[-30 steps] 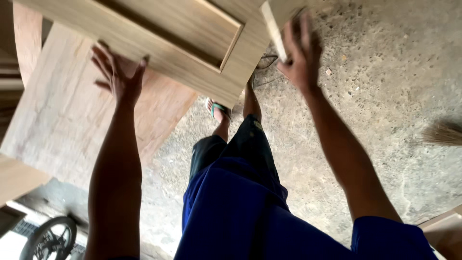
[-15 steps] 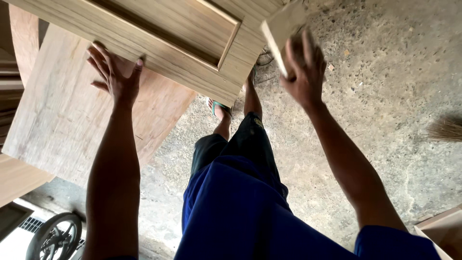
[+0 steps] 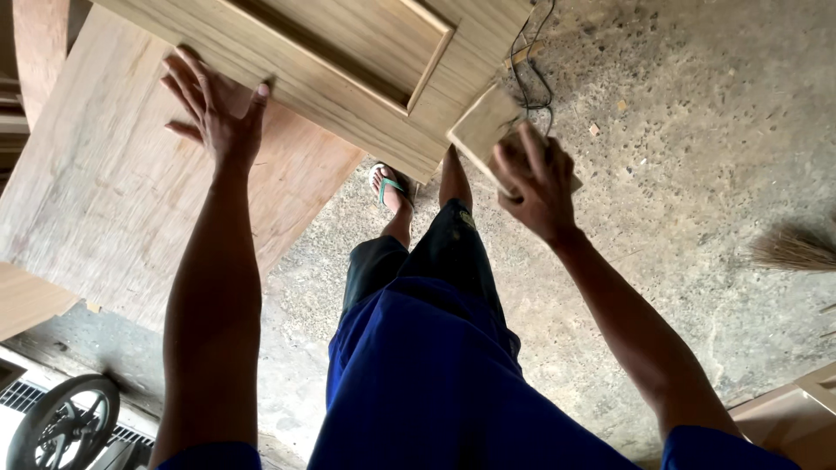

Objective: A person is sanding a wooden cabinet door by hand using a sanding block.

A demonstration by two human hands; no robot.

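My left hand lay open, fingers spread flat against the near edge of the panelled wooden door at the far left. My right hand gripped a small wooden block just right of the door's corner, above the concrete floor.

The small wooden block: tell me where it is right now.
In the head view, the small wooden block sits upper centre-right, held in the right hand, just beside the lower corner of the panelled door.

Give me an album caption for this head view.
Left hand flat on a panelled wooden door; right hand holding a small wooden block above the concrete floor.
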